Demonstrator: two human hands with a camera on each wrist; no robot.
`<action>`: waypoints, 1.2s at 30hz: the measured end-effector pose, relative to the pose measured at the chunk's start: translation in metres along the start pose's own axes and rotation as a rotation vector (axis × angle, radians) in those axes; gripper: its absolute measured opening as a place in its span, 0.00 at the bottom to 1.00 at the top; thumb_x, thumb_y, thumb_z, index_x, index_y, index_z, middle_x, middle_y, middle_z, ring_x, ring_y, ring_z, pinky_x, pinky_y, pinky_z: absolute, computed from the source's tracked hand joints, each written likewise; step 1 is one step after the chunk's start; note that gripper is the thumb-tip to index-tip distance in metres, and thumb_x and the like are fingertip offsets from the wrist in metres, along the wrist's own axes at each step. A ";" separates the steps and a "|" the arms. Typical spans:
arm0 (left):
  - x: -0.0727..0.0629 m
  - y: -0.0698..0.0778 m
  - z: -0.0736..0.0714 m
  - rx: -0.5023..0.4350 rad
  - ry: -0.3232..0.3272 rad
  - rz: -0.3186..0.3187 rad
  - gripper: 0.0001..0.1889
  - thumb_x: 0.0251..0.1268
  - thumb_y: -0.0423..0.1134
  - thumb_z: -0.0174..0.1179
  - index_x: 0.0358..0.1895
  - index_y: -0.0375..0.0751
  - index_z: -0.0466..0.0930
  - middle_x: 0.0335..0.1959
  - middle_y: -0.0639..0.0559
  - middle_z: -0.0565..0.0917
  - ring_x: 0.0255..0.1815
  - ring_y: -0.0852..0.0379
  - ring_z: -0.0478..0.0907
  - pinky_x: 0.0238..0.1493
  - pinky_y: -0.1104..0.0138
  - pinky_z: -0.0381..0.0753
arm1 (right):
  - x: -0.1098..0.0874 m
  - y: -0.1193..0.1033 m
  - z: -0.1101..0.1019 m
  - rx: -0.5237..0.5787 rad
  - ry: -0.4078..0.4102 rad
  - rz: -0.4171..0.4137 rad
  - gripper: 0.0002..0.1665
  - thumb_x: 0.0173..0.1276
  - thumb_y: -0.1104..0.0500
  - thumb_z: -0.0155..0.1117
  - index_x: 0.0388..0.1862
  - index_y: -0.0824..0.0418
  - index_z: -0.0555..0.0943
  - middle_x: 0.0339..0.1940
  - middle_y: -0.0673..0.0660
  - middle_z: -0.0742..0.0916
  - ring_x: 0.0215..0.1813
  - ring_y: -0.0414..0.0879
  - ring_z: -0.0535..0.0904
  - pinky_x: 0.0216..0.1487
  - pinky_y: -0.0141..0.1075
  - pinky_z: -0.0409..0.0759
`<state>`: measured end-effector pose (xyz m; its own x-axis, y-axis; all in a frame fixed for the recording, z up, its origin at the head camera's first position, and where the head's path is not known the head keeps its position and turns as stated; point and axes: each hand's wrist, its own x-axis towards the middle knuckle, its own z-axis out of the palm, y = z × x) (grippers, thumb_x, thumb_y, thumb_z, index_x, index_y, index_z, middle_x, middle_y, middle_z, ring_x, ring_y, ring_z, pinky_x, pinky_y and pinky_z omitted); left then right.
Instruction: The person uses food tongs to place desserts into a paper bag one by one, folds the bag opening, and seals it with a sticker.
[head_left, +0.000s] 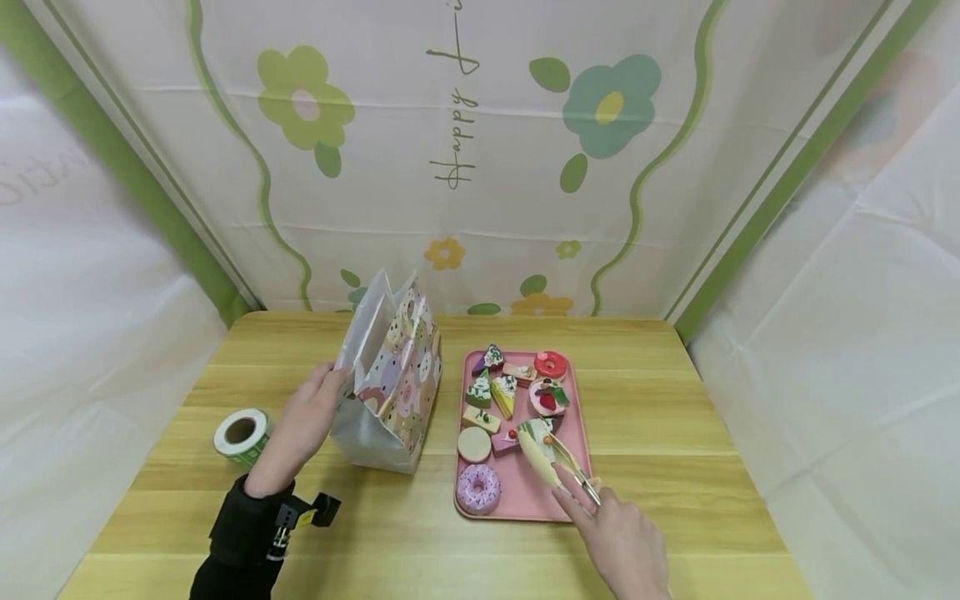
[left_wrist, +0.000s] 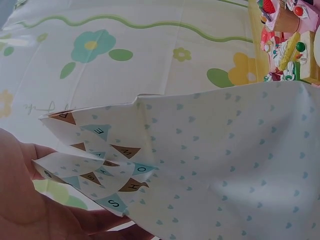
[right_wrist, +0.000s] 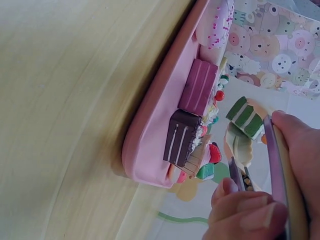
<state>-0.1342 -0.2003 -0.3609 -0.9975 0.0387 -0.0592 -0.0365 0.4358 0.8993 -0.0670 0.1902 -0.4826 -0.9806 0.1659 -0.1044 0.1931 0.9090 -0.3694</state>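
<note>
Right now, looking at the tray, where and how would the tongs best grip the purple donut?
Probably by the right part of its ring: come down with the tongs from the right, one tip at the centre hole, the other outside. The donut lies flat, and bare tray shows on that side; the rim hems its left, and a round biscuit sits behind.

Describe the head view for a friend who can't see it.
A person's right hand holds tongs gripping a cake slice over a pink tray of sweets. The left hand pinches the edge of an open patterned bag to the tray's left; a roll sits farther left on the wooden table.
</note>
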 end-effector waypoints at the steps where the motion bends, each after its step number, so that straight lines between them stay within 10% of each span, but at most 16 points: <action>1: 0.000 0.000 0.000 0.002 0.001 -0.002 0.34 0.81 0.56 0.32 0.74 0.31 0.54 0.69 0.30 0.63 0.69 0.34 0.60 0.62 0.36 0.57 | 0.000 0.000 0.000 0.000 -0.003 0.001 0.55 0.56 0.14 0.40 0.38 0.65 0.81 0.16 0.57 0.74 0.16 0.49 0.69 0.15 0.42 0.65; 25: -0.001 0.002 -0.001 0.013 -0.003 -0.015 0.34 0.80 0.58 0.31 0.74 0.32 0.55 0.69 0.31 0.63 0.69 0.34 0.60 0.62 0.36 0.58 | 0.011 -0.019 -0.020 0.031 0.115 -0.077 0.43 0.58 0.17 0.45 0.21 0.55 0.69 0.12 0.50 0.67 0.13 0.44 0.63 0.14 0.39 0.58; 36: -0.002 0.001 -0.001 0.020 0.004 -0.016 0.34 0.80 0.58 0.31 0.74 0.32 0.56 0.68 0.30 0.65 0.68 0.34 0.61 0.62 0.36 0.58 | 0.025 -0.043 -0.036 0.037 0.162 -0.147 0.48 0.59 0.17 0.44 0.31 0.62 0.77 0.12 0.52 0.68 0.12 0.45 0.63 0.15 0.38 0.54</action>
<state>-0.1323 -0.2006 -0.3594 -0.9970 0.0279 -0.0721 -0.0516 0.4538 0.8896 -0.1011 0.1689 -0.4357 -0.9903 0.0949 0.1016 0.0461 0.9136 -0.4041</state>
